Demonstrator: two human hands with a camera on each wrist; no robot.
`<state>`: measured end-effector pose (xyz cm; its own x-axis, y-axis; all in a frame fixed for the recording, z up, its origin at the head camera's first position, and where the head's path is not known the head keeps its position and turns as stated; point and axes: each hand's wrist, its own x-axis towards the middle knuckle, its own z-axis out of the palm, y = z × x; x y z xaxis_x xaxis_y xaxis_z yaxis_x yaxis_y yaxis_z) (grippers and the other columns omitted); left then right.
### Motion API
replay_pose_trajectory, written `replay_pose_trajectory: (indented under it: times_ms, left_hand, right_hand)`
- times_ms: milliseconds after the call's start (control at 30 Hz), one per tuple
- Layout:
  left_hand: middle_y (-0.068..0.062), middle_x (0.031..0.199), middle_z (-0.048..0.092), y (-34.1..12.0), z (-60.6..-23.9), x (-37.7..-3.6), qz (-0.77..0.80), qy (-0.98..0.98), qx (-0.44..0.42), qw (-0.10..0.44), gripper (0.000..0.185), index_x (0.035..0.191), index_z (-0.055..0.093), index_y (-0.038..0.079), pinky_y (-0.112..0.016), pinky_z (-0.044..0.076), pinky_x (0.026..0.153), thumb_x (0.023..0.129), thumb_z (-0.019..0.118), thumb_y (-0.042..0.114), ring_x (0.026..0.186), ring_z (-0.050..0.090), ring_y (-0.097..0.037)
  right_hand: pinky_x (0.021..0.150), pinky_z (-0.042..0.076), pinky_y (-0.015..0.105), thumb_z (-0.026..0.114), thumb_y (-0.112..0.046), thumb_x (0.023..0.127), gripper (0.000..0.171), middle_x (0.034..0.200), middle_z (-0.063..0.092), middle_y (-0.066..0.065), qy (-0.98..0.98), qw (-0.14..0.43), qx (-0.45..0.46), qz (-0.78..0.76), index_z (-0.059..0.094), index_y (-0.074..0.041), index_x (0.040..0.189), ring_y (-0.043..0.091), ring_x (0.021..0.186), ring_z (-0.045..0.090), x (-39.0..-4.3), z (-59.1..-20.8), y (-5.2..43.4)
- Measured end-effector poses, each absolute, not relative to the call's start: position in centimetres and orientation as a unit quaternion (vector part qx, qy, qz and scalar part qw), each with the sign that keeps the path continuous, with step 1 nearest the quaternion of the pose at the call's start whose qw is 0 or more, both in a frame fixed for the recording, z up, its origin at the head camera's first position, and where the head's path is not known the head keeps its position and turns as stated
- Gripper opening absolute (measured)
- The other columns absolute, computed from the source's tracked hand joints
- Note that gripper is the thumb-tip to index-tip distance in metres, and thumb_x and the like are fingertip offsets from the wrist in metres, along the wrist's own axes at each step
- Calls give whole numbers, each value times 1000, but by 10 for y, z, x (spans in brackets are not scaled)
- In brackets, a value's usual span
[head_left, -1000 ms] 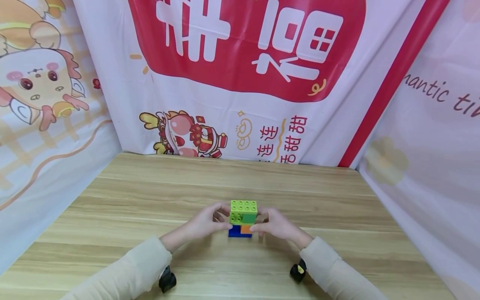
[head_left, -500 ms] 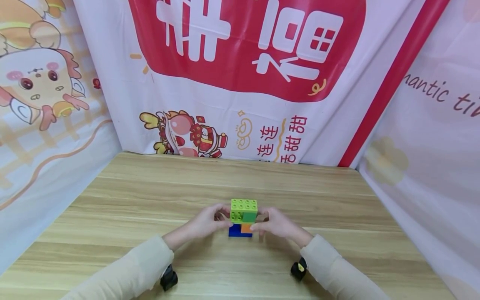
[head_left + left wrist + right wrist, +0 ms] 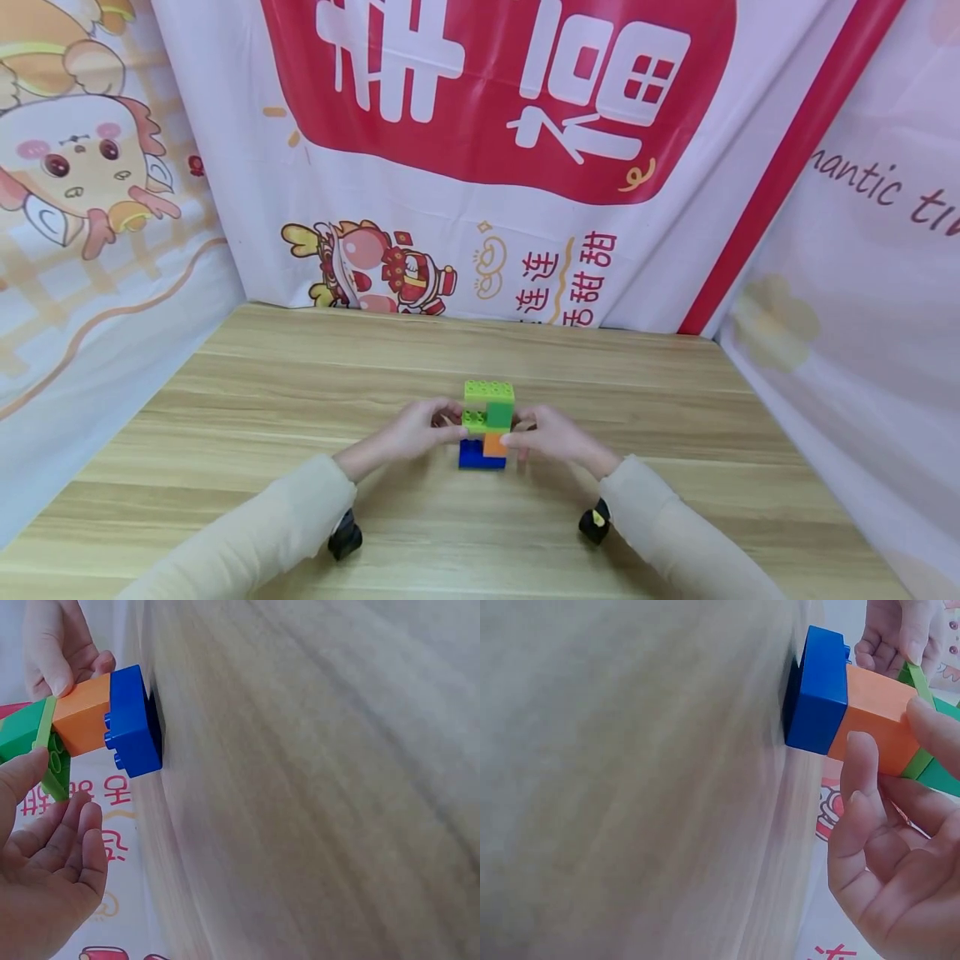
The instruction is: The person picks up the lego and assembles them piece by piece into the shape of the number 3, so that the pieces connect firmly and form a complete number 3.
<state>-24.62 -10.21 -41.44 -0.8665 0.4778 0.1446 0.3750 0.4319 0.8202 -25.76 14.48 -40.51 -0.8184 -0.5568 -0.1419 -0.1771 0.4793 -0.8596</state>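
A stack of toy building bricks stands between my hands in the head view. From the bottom up it has a blue brick (image 3: 472, 457), an orange brick (image 3: 494, 444) at its right half, a thin lime-green plate (image 3: 476, 422), a dark green brick (image 3: 500, 414) and a lime-green top plate (image 3: 489, 389). My left hand (image 3: 418, 428) pinches the left end of the lower lime-green plate. With the thumb at the orange brick, my right hand (image 3: 555, 435) grips the stack's right side. The blue brick's underside lies close to the table; contact is unclear in the wrist views.
The wood-grain table (image 3: 480, 533) spreads around the stack. A printed cloth (image 3: 420, 183) hangs behind it, with more cloth at both sides. Each wrist carries a small black camera, such as the left wrist camera (image 3: 346, 536).
The stack, which leaned toward me, now looks more upright, with its top farther back and its middle gap visible. Both hands have shifted slightly up with it.
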Motion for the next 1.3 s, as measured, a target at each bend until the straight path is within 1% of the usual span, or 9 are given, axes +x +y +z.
replay_pose_trajectory:
  times_ms: [167, 300, 367, 633, 700, 800, 967, 1067, 1300]
  left_hand:
    - [-2, 94, 61, -102, -412, -252, 456, 857, 229, 70, 32, 109, 61, 0, -30, 47, 72, 88, 63, 25, 82, 55, -15]
    - [-5, 95, 62, -100, -414, -258, 454, 863, 212, 71, 34, 110, 61, -3, -31, 48, 75, 90, 61, 26, 85, 57, -16]
    - [-5, 97, 63, -99, -414, -261, 451, 867, 200, 74, 35, 110, 62, -2, -33, 47, 77, 90, 60, 26, 88, 57, -16]
    - [-5, 102, 64, -97, -416, -270, 447, 875, 166, 85, 29, 110, 66, 3, -38, 46, 81, 93, 56, 25, 91, 57, -15]
    - [-6, 101, 65, -96, -418, -271, 450, 875, 157, 83, 28, 109, 66, 2, -37, 47, 80, 93, 56, 23, 89, 58, -16]
    - [-7, 94, 65, -94, -423, -273, 463, 871, 138, 88, 27, 107, 67, 0, -33, 48, 72, 94, 55, 21, 79, 57, -16]
    - [-6, 75, 62, -91, -428, -277, 476, 867, 99, 107, 26, 90, 70, 2, -27, 43, 58, 94, 53, 22, 64, 53, -16]
    - [-5, 71, 60, -90, -427, -277, 470, 871, 80, 114, 30, 82, 68, 3, -27, 42, 57, 95, 52, 24, 63, 51, -16]
    - [-4, 69, 59, -89, -429, -280, 458, 877, 80, 120, 31, 77, 66, 3, -26, 41, 58, 95, 51, 23, 62, 50, -16]
  right_hand:
    - [61, 48, 35, 64, -28, 88, 35, 81, 63, 10, 839, 218, -221, -447, 61, -1, 110, 25, 65, 60, -265, -404, 143]
    - [50, 42, 28, 61, -27, 90, 35, 81, 63, 13, 834, 233, -215, -451, 61, -1, 112, 21, 60, 56, -269, -402, 142]
    - [48, 39, 25, 60, -27, 90, 33, 82, 63, 14, 829, 241, -207, -459, 61, -1, 112, 19, 58, 54, -271, -402, 141]
    - [58, 47, 31, 58, -25, 92, 27, 81, 62, 8, 841, 222, -203, -450, 64, -2, 104, 23, 67, 60, -279, -404, 138]
    - [58, 48, 32, 56, -25, 93, 25, 79, 62, 7, 846, 217, -200, -444, 64, -2, 102, 22, 66, 60, -280, -405, 136]
    - [57, 47, 30, 54, -24, 94, 24, 77, 61, 7, 852, 215, -192, -437, 64, -3, 100, 20, 64, 59, -283, -408, 134]
    - [57, 47, 29, 53, -27, 95, 26, 77, 61, 5, 869, 215, -176, -410, 65, -5, 97, 18, 64, 60, -288, -413, 130]
    - [57, 47, 30, 53, -28, 94, 27, 78, 62, 5, 873, 218, -164, -405, 66, -5, 95, 20, 65, 60, -291, -414, 129]
    - [53, 47, 28, 54, -26, 94, 26, 76, 61, 5, 875, 218, -162, -401, 67, -4, 88, 19, 62, 58, -297, -416, 127]
